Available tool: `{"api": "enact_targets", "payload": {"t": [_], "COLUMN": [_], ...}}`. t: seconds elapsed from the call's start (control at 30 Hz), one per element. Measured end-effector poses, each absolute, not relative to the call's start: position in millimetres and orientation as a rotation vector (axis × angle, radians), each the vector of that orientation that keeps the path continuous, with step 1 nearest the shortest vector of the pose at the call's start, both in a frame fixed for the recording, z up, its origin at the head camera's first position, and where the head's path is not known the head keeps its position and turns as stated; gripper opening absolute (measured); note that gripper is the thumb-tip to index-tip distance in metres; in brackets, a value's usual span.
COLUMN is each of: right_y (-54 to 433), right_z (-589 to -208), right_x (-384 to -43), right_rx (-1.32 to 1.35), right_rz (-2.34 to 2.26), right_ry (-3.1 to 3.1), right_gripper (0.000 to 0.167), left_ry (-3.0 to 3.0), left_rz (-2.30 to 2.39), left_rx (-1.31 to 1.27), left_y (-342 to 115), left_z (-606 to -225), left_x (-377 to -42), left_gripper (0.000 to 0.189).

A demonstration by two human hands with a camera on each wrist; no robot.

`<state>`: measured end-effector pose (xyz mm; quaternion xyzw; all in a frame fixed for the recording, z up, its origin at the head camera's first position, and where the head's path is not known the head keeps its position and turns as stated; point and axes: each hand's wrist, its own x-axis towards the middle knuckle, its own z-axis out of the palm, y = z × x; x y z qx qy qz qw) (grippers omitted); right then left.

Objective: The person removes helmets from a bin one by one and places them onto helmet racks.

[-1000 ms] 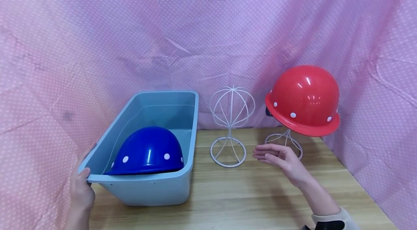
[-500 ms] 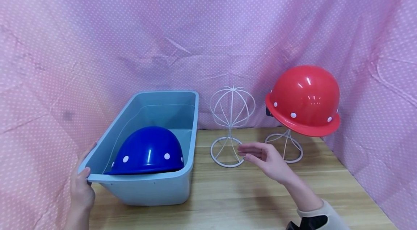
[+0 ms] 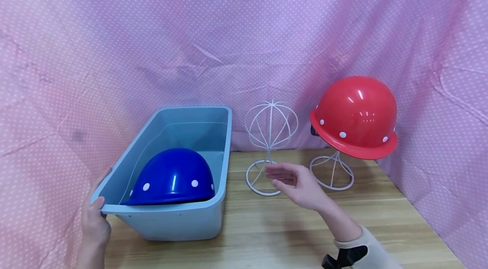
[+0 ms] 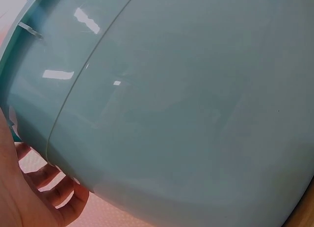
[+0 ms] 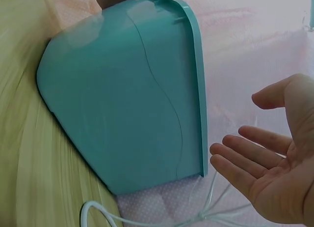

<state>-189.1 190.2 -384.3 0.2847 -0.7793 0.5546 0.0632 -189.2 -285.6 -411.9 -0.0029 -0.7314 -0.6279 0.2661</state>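
My left hand (image 3: 96,221) grips the front left corner of a blue-grey plastic bin (image 3: 167,222), thumb over the rim. In the left wrist view the fingers (image 4: 58,190) lie against the outer wall. Inside the bin, near its front, sits a blue hard hat (image 3: 173,176) with white dots, dome up. My right hand (image 3: 301,186) hovers in the air with fingers extended and nothing in it. It overlaps the round base of a white wire stand (image 3: 271,127). In the right wrist view the palm (image 5: 277,187) and spread thumb show beside the bin.
A red hard hat (image 3: 358,116) with white dots rests tilted on a second wire stand (image 3: 337,176) at the right. Everything stands on a wooden table (image 3: 259,235). Pink dotted cloth (image 3: 244,48) hangs close behind and along both sides.
My right hand has moved left, from near the red hard hat's stand to in front of the bare wire stand. The left hand, bin and both hard hats have stayed in place.
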Motion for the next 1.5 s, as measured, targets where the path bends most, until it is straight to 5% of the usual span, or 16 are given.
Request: {"api": "enact_targets", "payload": {"t": [1.23, 1.5], "right_y": [96.1, 78.9], "right_z": [-322.5, -330.9], "right_x": [-177.1, -197.8], "right_rx": [1.101, 1.157], "right_rz": [1.581, 1.547], "right_ry": [-2.250, -2.265], "right_gripper": [0.031, 0.033], "left_ry": [-2.069, -2.069], "left_rz": [-1.664, -1.668], "left_rx": [0.075, 0.101], "left_y": [-280.9, -278.5], "left_z": [-413.4, -415.0], "left_x": [-172.5, -171.4], "left_gripper": [0.055, 0.054]}}
